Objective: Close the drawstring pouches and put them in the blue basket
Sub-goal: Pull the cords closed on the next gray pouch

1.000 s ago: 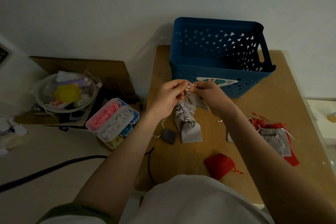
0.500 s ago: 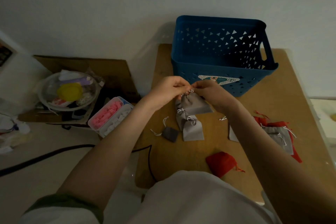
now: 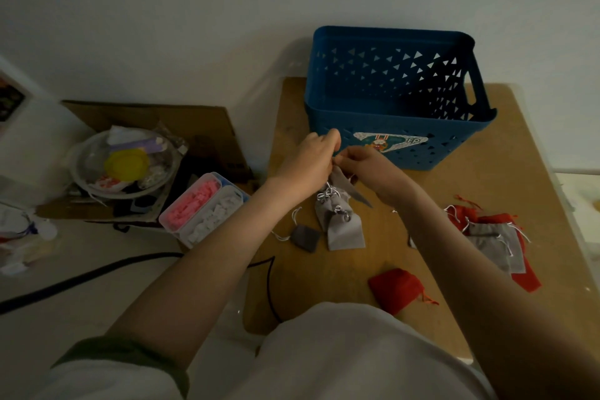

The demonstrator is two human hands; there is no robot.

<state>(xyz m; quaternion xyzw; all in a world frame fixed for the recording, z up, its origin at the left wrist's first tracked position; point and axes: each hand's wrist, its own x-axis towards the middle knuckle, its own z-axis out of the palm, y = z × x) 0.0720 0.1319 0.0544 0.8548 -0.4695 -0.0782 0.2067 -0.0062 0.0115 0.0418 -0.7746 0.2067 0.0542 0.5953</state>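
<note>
L hand (image 3: 310,162) & R hand (image 3: 370,169) meet just on the near side of the blue basket (image 3: 324,122), by its front wall; both w/ fingers curled, pinching the top of a grey pouch (image 3: 349,187) that hangs between them over the table (image 3: 487,191). Under it two more grey pouches (image 3: 344,230) lie overlapped, strings tied; small dark pouch (image 3: 305,237) just left of them; red pouch (image 3: 396,289) nearer; red/grey pile (image 3: 493,237) at right, well apart from basket.

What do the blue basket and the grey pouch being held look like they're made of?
The blue basket is probably moulded plastic, mostly matte: rigid walls pierced with triangular holes and a cut-out handle. The held grey pouch looks like soft matte fabric, since it hangs limp and folds; the exact cloth is unclear in this dim light.
</note>
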